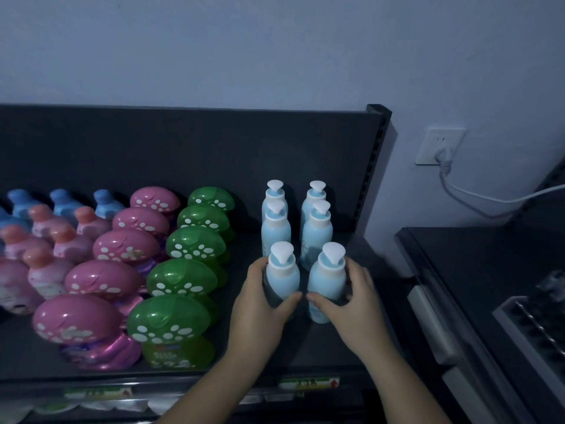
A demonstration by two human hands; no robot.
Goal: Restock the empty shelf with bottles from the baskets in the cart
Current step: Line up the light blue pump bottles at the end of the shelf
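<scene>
Toward the right end of the shelf (305, 347), the left hand (260, 304) curls round one pale blue pump bottle (282, 278) and the right hand (351, 304) curls round a second pump bottle (325, 284) just beside it, both upright near the shelf's front edge. Four more pump bottles (316, 231) stand close behind them toward the shelf's back, a row of green bottles (183, 280) crowds the left hand's side, and pink bottles (104, 280) fill the shelf beyond.
</scene>
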